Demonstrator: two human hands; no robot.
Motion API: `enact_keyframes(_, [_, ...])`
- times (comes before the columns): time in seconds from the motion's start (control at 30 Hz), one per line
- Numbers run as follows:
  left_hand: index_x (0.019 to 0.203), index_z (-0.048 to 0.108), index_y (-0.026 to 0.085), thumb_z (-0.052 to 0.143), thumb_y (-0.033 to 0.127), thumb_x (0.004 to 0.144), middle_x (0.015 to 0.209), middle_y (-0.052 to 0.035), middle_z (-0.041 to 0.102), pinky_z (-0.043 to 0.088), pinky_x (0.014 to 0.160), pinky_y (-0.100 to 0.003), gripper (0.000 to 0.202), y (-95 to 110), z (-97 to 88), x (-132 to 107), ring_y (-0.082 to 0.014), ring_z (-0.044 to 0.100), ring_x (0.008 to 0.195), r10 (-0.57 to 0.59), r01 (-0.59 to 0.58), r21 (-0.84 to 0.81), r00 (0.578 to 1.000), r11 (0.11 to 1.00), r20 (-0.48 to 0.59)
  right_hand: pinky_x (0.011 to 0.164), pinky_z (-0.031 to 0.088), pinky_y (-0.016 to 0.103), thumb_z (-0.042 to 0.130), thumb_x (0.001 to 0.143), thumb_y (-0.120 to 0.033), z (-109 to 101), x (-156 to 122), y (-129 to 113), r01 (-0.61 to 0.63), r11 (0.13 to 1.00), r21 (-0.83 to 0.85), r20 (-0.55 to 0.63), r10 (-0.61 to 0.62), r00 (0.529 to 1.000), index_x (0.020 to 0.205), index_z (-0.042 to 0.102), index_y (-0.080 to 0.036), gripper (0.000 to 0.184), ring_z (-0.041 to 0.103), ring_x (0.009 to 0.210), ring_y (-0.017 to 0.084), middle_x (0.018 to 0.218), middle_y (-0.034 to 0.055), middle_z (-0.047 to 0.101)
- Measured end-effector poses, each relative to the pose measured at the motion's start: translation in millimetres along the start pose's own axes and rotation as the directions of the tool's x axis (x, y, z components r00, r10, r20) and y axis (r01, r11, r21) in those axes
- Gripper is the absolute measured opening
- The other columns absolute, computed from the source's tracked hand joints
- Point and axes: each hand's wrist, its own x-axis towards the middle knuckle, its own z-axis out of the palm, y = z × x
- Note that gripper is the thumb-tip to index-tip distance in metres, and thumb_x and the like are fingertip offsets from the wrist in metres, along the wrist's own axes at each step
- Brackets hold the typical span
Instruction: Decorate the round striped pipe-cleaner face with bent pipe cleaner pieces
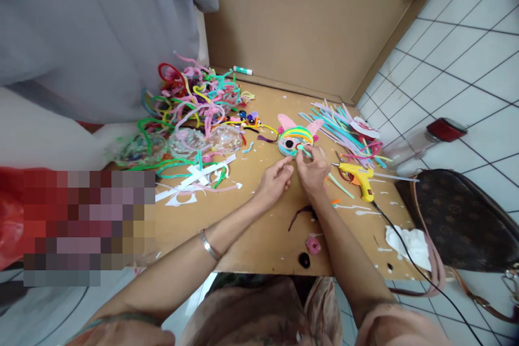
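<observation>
A small round craft piece wound in bright pipe cleaners, with pink ears and a black eye, lies on the cardboard sheet. My right hand pinches a mint-green pipe cleaner at the lower edge of the piece, fingers closed on it. Just left of it, my left hand rests on the cardboard with its fingers curled and the thumb pointing toward the piece. I cannot see anything held in the left hand.
A tangle of pipe cleaners and clear bags lie at the left. Cut strips, a yellow glue gun with its cord, a jar and a brown bag are right. A pink pompom lies near me.
</observation>
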Motion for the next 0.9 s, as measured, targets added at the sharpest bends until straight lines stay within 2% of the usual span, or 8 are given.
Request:
enact_keyframes(0.33, [0.130,0.060,0.010,0.065,0.036,0.082,0.060,0.0041,0.055,0.038,0.050,-0.020,0.055,-2.8,-0.1,1.8,-0.0075,0.047,0.051,-0.001,0.001,0.004,1.000,1.000,-0.006,0.066,0.046,0.030,0.058,0.087,-0.031,1.2,-1.5,2.5,-0.012,1.000,0.021,0.035,0.012,0.999,0.084,0.068,-0.020,0.015,0.062,0.067,0.017,0.077,0.0057,0.069])
enact_keyframes(0.47, [0.124,0.063,0.011,0.067,0.036,0.080,0.063,0.0039,0.056,0.037,0.050,-0.020,0.051,-2.4,0.4,0.8,-0.0071,0.047,0.051,0.008,-0.009,-0.025,1.000,1.000,-0.014,0.065,0.046,0.030,0.059,0.086,-0.028,2.0,-0.1,2.9,0.002,1.000,0.007,0.013,-0.002,1.000,0.084,0.068,-0.019,0.013,0.061,0.065,0.017,0.076,0.0062,0.068])
enact_keyframes(0.6, [0.106,0.067,0.013,0.073,0.034,0.074,0.063,0.0046,0.055,0.036,0.049,-0.019,0.039,5.5,-1.1,3.2,-0.0066,0.046,0.052,0.051,-0.056,-0.078,0.997,0.995,-0.065,0.063,0.048,0.028,0.061,0.086,-0.025,-8.8,1.2,-3.3,0.098,0.994,0.041,-0.009,-0.098,0.995,0.084,0.068,-0.019,0.010,0.063,0.065,0.017,0.074,0.0053,0.069])
enact_keyframes(0.7, [0.091,0.067,0.014,0.076,0.036,0.070,0.063,0.0048,0.054,0.034,0.048,-0.019,0.032,16.2,-6.4,8.1,-0.0056,0.045,0.051,0.066,-0.079,-0.119,0.992,0.990,-0.111,0.063,0.050,0.027,0.062,0.086,-0.023,-24.8,-0.3,-11.1,0.193,0.965,0.180,0.059,-0.206,0.977,0.087,0.067,-0.020,0.006,0.064,0.066,0.015,0.075,0.0043,0.070])
enact_keyframes(0.77, [0.083,0.067,0.014,0.078,0.040,0.067,0.065,0.0038,0.055,0.031,0.046,-0.018,0.033,24.1,-11.1,10.8,-0.0047,0.043,0.051,0.048,-0.058,-0.131,0.996,0.990,-0.073,0.062,0.051,0.026,0.062,0.087,-0.022,-34.2,-1.8,-15.2,0.205,0.946,0.252,0.099,-0.236,0.967,0.088,0.067,-0.020,0.005,0.065,0.067,0.015,0.077,0.0042,0.071])
enact_keyframes(0.9, [0.071,0.066,0.012,0.084,0.046,0.058,0.059,0.0035,0.053,0.025,0.044,-0.019,0.041,35.6,-18.2,11.1,-0.0031,0.038,0.047,-0.022,0.031,-0.079,0.994,0.996,0.108,0.061,0.050,0.027,0.060,0.088,-0.023,-42.3,-3.3,-18.7,0.208,0.934,0.289,0.191,-0.270,0.944,0.088,0.067,-0.021,0.008,0.065,0.067,0.015,0.076,0.0038,0.070])
